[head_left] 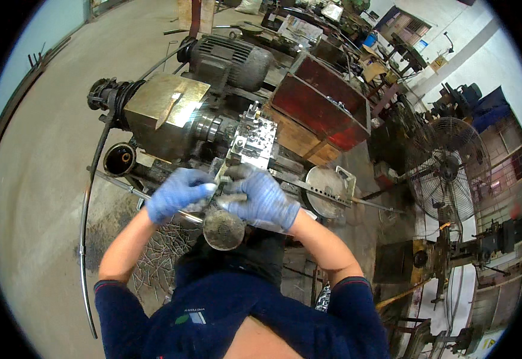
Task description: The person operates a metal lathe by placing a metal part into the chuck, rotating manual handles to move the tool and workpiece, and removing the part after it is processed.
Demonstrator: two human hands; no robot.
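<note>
Both my hands wear blue-grey gloves and meet at the near side of a small lathe. My left hand (180, 194) is closed, its fingers curled and its thumb pointing right; what it holds, if anything, is hidden. Just right of it, my right hand (261, 197) reaches over the carriage, its fingers smeared by motion. Directly ahead of the hands lies the bright metal tool post block (255, 140), strewn with chips. The spindle chuck (208, 128) is to its left. Below the hands sits a round, dirty metal disc (224, 229). A shiny bar (186, 215) runs beneath my left hand.
The headstock (159, 137) carries a flat tool on its brassy cover, with a motor (231, 63) behind. A red metal box (321, 102) stands beyond the lathe. Thin rod-like pieces (159, 257) litter the floor at left. A large fan (449, 167) is at right.
</note>
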